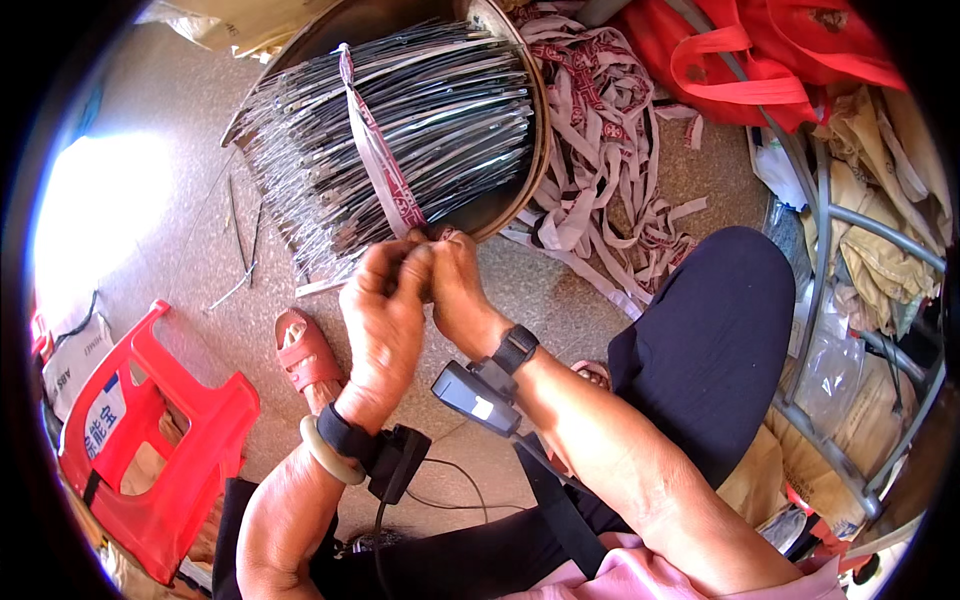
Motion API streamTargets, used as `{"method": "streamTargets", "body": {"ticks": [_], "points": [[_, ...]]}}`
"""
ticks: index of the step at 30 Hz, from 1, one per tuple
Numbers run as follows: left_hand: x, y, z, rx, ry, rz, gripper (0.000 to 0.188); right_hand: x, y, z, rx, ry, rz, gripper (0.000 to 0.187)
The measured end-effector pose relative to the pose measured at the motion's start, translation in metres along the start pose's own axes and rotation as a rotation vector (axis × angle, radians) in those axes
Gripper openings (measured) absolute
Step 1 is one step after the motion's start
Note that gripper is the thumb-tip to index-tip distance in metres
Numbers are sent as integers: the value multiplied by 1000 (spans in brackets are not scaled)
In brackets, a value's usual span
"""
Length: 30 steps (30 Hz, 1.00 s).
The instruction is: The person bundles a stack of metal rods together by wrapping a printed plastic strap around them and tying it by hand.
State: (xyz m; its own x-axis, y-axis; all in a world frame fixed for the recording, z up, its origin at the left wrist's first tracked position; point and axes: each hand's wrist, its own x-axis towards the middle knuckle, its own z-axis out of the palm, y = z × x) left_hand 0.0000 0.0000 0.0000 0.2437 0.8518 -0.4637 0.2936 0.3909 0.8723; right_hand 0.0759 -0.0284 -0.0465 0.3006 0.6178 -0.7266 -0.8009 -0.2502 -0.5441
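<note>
A thick bundle of thin, dark and silvery strips (460,110) lies in a round, brown-rimmed basin (544,140). Across the bundle runs a white and dark-red printed fabric strip (372,145), drawn toward me at its near side. At that near end my left hand (385,315) is closed, thumb and fingers pinching the fabric strip. Right beside it, my right hand (462,290) is also closed on the same fabric, its fingertips touching those of the left. The exact fold or knot between the fingers is hidden.
Right of the basin lies a tangled heap of similar fabric strips (600,130). A red bag (740,75) and a grey metal frame (822,200) stand beyond. At left is a red plastic stool (165,430). A few loose thin strips (245,240) lie on the floor near my sandal (308,355).
</note>
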Motion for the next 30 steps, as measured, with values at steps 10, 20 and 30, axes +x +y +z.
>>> {"method": "streamTargets", "body": {"ticks": [10,20,30], "points": [[11,2,7,-116,82,-248,18,-7,-15,-9,-199,-8,188,16],[15,-25,17,-219,166,-116,9,-43,-10,-15,-728,-90,-12,25],[16,-43,23,-256,209,41,9,-124,-133,-36,-1767,-1208,-142,41]]}}
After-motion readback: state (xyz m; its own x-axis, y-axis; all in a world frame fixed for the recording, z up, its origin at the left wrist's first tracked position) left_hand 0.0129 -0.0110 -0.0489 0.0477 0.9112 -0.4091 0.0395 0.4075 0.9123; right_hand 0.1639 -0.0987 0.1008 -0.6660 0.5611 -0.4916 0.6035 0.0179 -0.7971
